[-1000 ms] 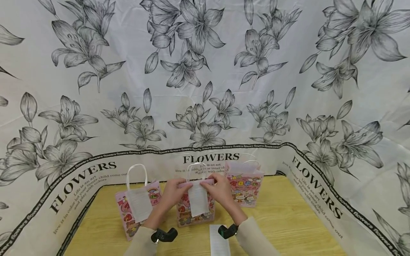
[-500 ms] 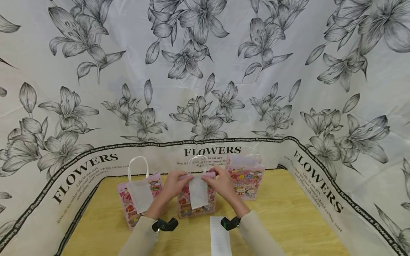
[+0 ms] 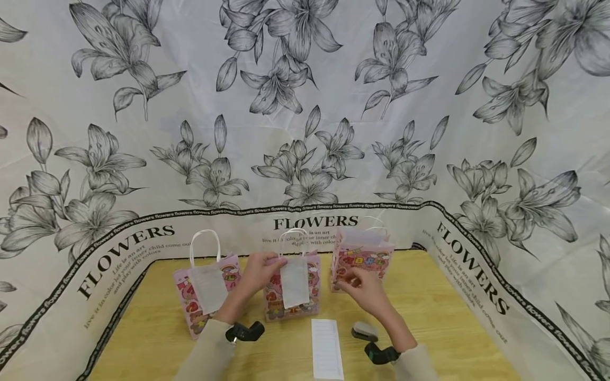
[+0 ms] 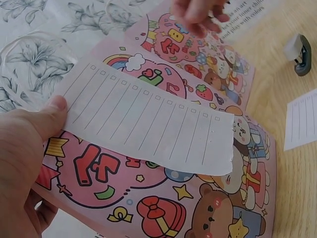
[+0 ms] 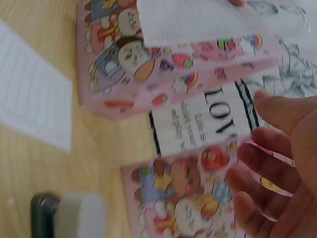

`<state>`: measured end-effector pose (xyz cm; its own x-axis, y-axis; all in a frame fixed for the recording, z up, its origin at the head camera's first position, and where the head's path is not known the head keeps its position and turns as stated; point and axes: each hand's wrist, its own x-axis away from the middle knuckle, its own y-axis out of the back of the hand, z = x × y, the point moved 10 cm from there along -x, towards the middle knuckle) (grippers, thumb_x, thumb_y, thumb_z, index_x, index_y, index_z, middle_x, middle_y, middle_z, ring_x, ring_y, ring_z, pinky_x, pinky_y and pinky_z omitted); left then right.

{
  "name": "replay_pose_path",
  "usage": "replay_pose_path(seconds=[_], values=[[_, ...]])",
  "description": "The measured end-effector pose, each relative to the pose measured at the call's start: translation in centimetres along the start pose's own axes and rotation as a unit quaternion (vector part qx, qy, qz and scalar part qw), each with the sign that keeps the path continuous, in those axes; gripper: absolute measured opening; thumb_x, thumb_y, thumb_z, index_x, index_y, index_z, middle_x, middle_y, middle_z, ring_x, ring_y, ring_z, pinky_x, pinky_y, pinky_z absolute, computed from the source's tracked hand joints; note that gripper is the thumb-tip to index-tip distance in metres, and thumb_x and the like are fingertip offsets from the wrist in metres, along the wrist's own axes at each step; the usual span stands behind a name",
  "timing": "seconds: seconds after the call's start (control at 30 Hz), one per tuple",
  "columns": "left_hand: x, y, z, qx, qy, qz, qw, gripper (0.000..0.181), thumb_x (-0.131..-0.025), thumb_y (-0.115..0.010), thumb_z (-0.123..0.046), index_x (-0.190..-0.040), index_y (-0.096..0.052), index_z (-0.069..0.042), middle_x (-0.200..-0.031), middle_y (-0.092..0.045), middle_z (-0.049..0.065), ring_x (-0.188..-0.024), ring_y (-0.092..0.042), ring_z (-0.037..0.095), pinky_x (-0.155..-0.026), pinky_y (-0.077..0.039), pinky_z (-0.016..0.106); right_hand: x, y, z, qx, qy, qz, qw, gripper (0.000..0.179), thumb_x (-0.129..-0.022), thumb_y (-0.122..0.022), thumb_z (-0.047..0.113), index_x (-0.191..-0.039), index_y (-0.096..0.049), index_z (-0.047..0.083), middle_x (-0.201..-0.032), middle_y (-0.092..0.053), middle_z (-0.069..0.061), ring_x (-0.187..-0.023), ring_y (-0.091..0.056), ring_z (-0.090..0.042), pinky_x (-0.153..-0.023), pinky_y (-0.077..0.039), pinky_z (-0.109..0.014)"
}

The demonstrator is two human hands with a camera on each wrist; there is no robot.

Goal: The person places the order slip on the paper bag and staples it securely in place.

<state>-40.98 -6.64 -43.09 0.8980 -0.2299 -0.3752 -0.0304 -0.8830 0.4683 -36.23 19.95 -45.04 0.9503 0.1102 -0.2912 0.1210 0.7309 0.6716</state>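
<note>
My left hand [image 3: 261,272] pinches a white checklist slip [image 3: 294,286] against the top edge of the middle pink paper gift bag [image 3: 274,307]. In the left wrist view, the thumb lies on the slip's end, while fingers curl behind the bag's edge. The slip [image 4: 153,119] shows printed lines with small boxes. My right hand [image 3: 367,291] hovers in front of the right gift bag [image 3: 364,259], fingers loosely bent and holding nothing. A small grey and black stapler [image 3: 364,332] lies on the table below it. Left of the stapler is a loose checklist slip [image 3: 326,349].
A third gift bag [image 3: 190,312] stands at the left, with a white slip [image 3: 209,288] hanging on its front. White loop handles rise from the bags. Behind the wooden table [image 3: 429,328] hangs a white flower-printed cloth [image 3: 305,79].
My right hand has let go of the middle bag's top and moved right and down, uncovering the stapler. My left hand keeps its pinch. The view has tilted slightly down.
</note>
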Motion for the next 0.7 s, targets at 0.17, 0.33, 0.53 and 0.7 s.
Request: replay_pose_path(seconds=[0.17,0.33,0.53,0.7], values=[[0.0,0.1,0.0,0.002,-0.003,0.0,1.0,0.022,-0.093,-0.068,-0.025,-0.075,-0.07,-0.013,-0.063,-0.061,-0.004,-0.05,-0.05,0.01,-0.046,-0.041,0.025,2.4,0.2,-4.6,-0.001,-0.065,0.053,0.9965,0.015,-0.089,-0.073,0.027,-0.094,-0.069,0.013,-0.088,-0.063,0.003,-0.078,-0.058,-0.013,-0.066,-0.049,-0.032],[-0.1,0.0,0.1,0.005,-0.003,-0.004,1.0,0.022,-0.093,-0.068,-0.025,-0.074,-0.069,-0.013,-0.064,-0.06,-0.004,-0.052,-0.051,0.011,-0.047,-0.041,0.025,4.7,0.6,-7.9,-0.017,-0.086,0.1,0.9912,0.029,-0.089,-0.072,0.035,-0.098,-0.068,0.008,-0.089,-0.064,0.001,-0.083,-0.06,-0.018,-0.069,-0.05,-0.032],[0.0,-0.2,0.1,0.018,0.001,-0.002,0.9998,0.019,-0.093,-0.068,-0.025,-0.079,-0.072,-0.012,-0.066,-0.062,-0.002,-0.053,-0.053,0.011,-0.046,-0.042,0.024,7.0,0.9,-10.1,-0.023,-0.099,0.126,0.9868,0.04,-0.087,-0.074,0.035,-0.106,-0.066,0.0,-0.089,-0.064,-0.001,-0.081,-0.059,-0.019,-0.067,-0.05,-0.032],[0.1,0.0,0.0,0.008,-0.003,-0.011,0.9999,0.022,-0.093,-0.068,-0.023,-0.075,-0.069,-0.012,-0.062,-0.059,-0.003,-0.05,-0.05,0.01,-0.045,-0.039,0.024,8.5,-0.4,-11.8,-0.053,-0.119,0.131,0.9828,0.043,-0.083,-0.078,0.035,-0.107,-0.066,0.002,-0.09,-0.063,-0.003,-0.078,-0.059,-0.018,-0.063,-0.05,-0.03]])
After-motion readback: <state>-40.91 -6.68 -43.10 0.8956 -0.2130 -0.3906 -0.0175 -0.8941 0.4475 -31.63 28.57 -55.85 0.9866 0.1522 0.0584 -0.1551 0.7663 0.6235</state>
